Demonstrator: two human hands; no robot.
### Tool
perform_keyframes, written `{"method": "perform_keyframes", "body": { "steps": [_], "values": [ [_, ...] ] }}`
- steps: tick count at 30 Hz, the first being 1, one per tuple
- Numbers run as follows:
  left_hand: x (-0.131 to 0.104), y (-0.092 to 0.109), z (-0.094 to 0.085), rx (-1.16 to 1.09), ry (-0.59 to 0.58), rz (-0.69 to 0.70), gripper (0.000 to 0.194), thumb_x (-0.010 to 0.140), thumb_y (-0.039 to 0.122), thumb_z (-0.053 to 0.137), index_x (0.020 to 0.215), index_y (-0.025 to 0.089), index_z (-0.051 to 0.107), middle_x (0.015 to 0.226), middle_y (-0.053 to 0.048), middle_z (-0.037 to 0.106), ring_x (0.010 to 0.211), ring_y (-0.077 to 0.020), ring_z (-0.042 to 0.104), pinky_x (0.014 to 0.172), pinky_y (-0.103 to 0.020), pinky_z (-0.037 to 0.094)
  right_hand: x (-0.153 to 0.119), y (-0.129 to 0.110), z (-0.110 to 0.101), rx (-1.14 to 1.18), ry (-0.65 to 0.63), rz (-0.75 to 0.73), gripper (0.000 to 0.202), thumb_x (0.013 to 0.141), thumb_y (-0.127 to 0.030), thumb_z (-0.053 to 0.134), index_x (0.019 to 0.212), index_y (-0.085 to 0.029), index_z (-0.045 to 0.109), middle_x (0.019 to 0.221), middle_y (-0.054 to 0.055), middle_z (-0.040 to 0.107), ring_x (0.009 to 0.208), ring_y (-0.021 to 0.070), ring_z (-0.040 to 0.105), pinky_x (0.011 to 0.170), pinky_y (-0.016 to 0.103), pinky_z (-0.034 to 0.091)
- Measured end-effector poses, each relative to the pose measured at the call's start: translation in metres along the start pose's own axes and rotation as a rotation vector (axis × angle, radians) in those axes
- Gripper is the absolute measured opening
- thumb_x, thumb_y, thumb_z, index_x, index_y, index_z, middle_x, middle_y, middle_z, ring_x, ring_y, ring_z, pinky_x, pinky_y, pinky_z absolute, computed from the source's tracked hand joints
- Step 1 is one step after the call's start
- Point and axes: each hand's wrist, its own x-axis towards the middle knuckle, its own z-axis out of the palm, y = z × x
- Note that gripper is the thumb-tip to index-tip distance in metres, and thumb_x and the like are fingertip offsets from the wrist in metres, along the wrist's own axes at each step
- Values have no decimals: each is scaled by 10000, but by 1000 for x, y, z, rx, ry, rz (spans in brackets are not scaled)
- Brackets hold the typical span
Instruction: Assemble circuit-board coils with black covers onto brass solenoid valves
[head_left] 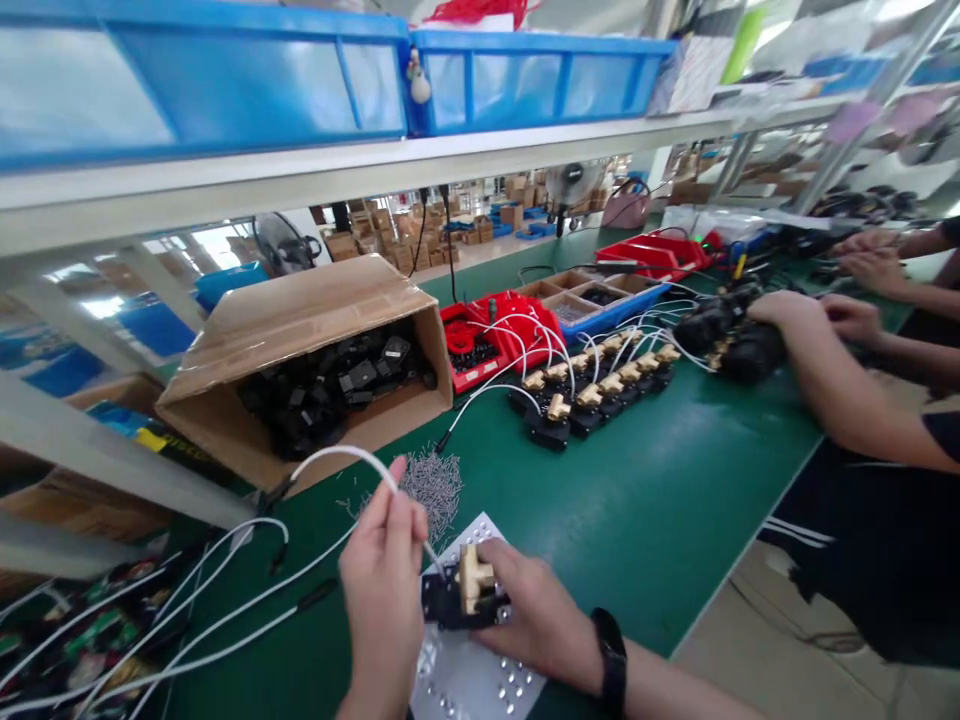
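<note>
My left hand [384, 580] pinches a white cable [341, 451] that arches up to a black plug end and runs down into a black housing. My right hand [536, 610], with a black band on its wrist, grips that black housing [441, 602] from the right side. A brass tee fitting [472, 582] stands on top of the housing, by my right thumb. Beneath my hands lies a pale sheet [457, 670] dotted with small shiny round pieces. Just beyond it is a heap of small screws [433, 485].
A cardboard box [300, 300] of black housings stands behind the screws. Rows of brass-topped units [589, 396] sit near red bins [480, 375]. Cabled circuit boards [90, 640] lie at left. Co-workers' hands [795, 315] work at right. A shelf [450, 150] with blue bins spans above.
</note>
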Motion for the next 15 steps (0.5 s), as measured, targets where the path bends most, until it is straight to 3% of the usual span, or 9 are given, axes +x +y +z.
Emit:
{"method": "perform_keyframes", "body": {
  "steps": [3,5,7,10,15],
  "values": [
    [24,-1,46,173,-339,68,579,806,375,556,1339,225,386,876,-36,611,486,-44,454,405,-148,368,13,15,-30,-4,209,63,481,611,-172,694,1061,-206,527,1020,37,611,900,206,587,765,285,460],
    [34,-15,68,246,-448,144,698,780,283,574,1397,265,248,1237,-111,506,657,-77,562,544,-189,475,21,33,-52,-47,350,120,436,629,-199,693,1037,-193,539,1008,53,618,913,219,586,785,312,461],
    [36,-37,76,320,-516,162,731,765,236,568,1406,244,215,1362,-152,386,770,-108,587,655,-230,503,20,58,-73,-98,455,184,398,649,-237,686,1017,-174,548,1001,72,623,917,237,590,798,343,461],
    [27,-76,63,431,-528,49,650,771,248,538,1366,158,294,1298,-191,449,769,-132,592,703,-281,504,-4,101,-100,-179,511,267,386,681,-302,663,1024,-164,551,1015,89,625,933,262,593,813,374,459],
    [19,-119,10,504,-528,-156,591,759,354,544,1283,117,405,1052,-136,613,733,-168,606,759,-335,485,-70,171,-153,-318,575,477,474,703,-417,643,1082,-155,530,1046,131,630,945,302,598,805,388,465]
  ]
}}
